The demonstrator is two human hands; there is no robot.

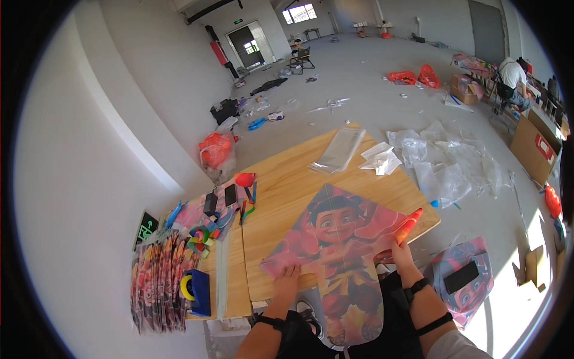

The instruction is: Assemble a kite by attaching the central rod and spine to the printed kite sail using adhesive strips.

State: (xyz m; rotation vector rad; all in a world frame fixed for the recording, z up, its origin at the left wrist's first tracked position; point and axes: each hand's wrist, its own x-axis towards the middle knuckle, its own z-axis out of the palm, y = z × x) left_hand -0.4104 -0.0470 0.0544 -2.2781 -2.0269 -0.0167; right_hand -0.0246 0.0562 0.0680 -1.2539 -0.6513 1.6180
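A kite printed with a cartoon figure in reds and pinks lies on the wooden table, its long lower part hanging over the near edge toward my lap. My left hand rests on its left lower edge, fingers stretched on the sheet; the thumb is hard to see. At the right corner, my right hand grips the kite's edge, where an orange-red part sticks up, folded or rolled. Some of the right fingers are hidden under the sheet.
Left on the table are a stack of printed kites, a blue tape dispenser, and phones. Clear plastic sleeves lie at the far edge. Another kite with a phone is low right. Plastic bags cover floor beyond; a person sits far right.
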